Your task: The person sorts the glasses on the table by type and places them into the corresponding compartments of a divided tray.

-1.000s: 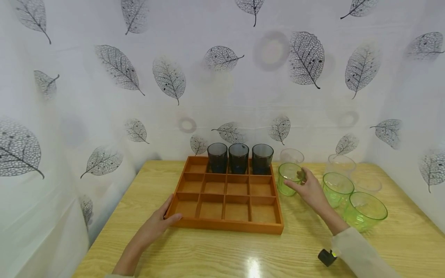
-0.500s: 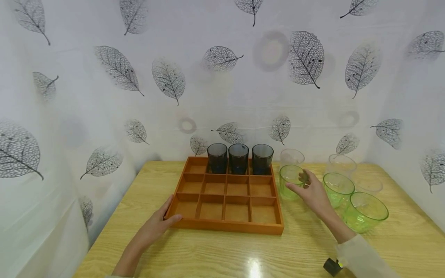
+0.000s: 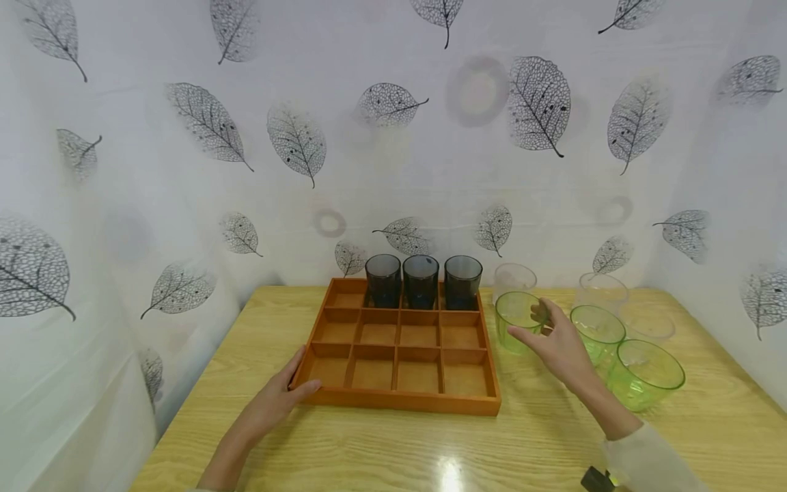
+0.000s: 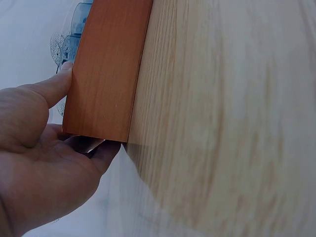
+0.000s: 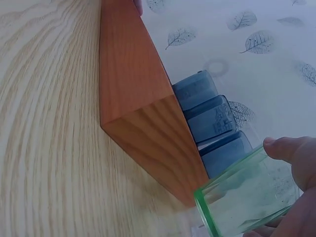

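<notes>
My right hand (image 3: 559, 345) holds a green clear glass (image 3: 519, 324) upright just right of a brown wooden compartment tray (image 3: 396, 400). In the right wrist view, the thumb lies at the upper edge of the glass (image 5: 247, 197), with other fingers on its lower side. Whether its base touches the table cannot be told. My left hand (image 3: 277, 396) grips the tray's front left corner, thumb on top and fingers against the side, as the left wrist view also shows of the tray (image 4: 106, 74). Three dark glasses (image 3: 421, 283) stand in the back row, its left compartment bare.
Two more green glasses, one nearer (image 3: 645, 383) and one farther (image 3: 593, 331), stand to the right. Colourless glasses (image 3: 602, 287) are behind them, and another (image 3: 515, 273) sits behind the held one. A leaf-patterned curtain (image 3: 393, 171) borders the wooden table (image 3: 344, 451).
My right hand and the green glass in it have shifted slightly right and nearer. The left hand, tray and dark glasses stay in place.
</notes>
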Available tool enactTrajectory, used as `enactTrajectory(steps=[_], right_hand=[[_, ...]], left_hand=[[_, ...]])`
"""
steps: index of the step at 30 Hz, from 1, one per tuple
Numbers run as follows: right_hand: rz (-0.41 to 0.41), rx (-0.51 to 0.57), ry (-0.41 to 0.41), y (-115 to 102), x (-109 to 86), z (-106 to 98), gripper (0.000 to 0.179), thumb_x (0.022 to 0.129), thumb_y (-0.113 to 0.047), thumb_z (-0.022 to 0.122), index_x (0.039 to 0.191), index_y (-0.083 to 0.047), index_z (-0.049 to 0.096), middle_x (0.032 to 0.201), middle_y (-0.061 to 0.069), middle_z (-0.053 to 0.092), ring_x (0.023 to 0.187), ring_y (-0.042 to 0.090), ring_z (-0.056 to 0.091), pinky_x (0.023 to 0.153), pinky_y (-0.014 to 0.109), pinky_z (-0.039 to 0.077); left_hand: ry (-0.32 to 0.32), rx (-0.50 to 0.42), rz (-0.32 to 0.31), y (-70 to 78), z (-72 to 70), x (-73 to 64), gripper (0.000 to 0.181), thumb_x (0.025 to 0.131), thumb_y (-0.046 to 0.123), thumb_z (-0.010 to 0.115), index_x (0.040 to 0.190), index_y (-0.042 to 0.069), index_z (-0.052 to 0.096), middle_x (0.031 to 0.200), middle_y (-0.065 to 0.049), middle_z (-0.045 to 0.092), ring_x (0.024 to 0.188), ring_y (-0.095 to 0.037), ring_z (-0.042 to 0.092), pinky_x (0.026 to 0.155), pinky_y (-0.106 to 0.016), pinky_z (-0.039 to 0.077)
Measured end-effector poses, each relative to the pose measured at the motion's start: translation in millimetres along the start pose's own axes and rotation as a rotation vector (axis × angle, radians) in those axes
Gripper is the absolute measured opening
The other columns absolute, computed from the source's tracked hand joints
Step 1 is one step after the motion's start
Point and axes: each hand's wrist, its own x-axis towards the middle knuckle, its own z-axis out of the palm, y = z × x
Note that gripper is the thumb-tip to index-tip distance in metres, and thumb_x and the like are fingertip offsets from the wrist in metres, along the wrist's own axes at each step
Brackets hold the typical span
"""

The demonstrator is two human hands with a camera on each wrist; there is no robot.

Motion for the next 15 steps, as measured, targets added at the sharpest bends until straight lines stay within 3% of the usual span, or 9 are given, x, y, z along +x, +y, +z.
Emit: enactTrajectory(steps=[15], right_hand=[[-0.052, -0.010, 0.009, -25, 4.9, 9, 0.092, 0.093, -0.034, 0.080, 0.159, 0.007, 0.028, 0.148, 0.031, 0.048, 0.133, 0.046, 0.047, 0.111, 0.058, 0.039]], left_hand=[[0.002, -0.012, 0.008, -0.1, 0.2, -0.3, 0.088, 0.107, 0.034, 0.059, 0.166, 0.004, 0.001, 0.171, -0.020, -0.003, 0.154, -0.042, -0.001, 0.121, -0.064, 0.011]])
